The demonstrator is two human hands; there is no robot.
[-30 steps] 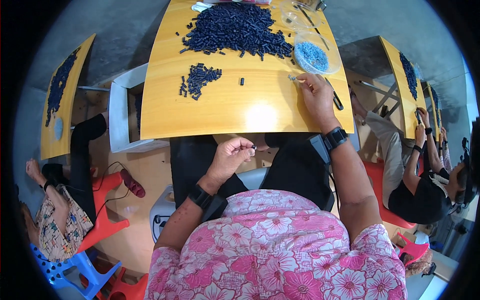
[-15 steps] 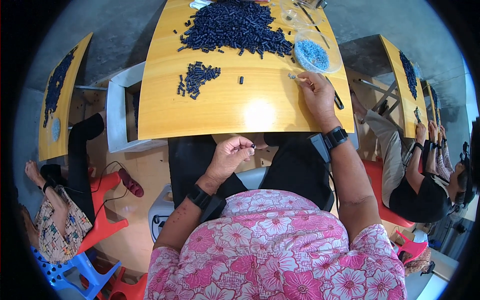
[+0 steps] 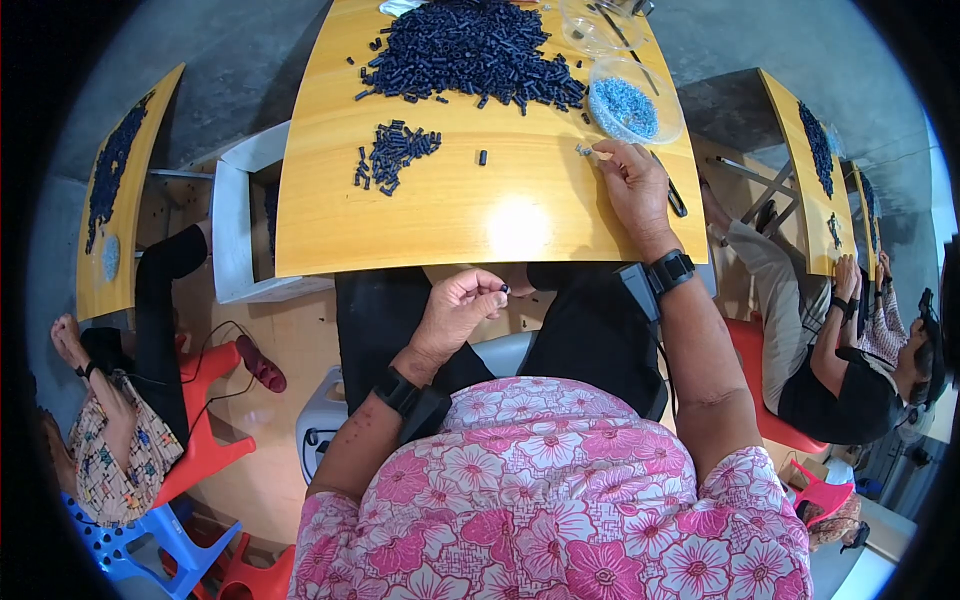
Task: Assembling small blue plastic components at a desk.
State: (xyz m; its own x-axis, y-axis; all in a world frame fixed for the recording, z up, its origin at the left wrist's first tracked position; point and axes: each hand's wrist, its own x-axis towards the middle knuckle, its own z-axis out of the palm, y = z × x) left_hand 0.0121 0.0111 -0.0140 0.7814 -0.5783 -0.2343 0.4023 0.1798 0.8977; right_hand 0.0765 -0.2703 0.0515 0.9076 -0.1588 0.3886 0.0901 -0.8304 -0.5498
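My left hand [image 3: 455, 315] is held over my lap, just off the table's near edge. Its thumb and forefinger are closed on a small dark cylindrical piece [image 3: 505, 289], of which only the end shows. On the right side of the table, my right hand [image 3: 637, 190] rests with thumb and forefinger pinched together. Its fingertips are beside a few tiny pale pieces [image 3: 583, 150]; whether one is between them is too small to make out. A single dark cylinder [image 3: 483, 158] stands alone mid-table, right of a small pile of dark cylinders [image 3: 395, 155].
A large heap of dark cylinders [image 3: 470, 50] covers the table's far part. Beyond my right hand sits a clear round tub [image 3: 672, 118] of small blue pieces [image 3: 625, 108]. A black-handled tool [image 3: 677, 198] lies beside that hand. Other people work at tables on both sides.
Both my hands stay nearly in place, with only slight finger movement. At the right, a co-worker's hands have drawn together near their table's edge.
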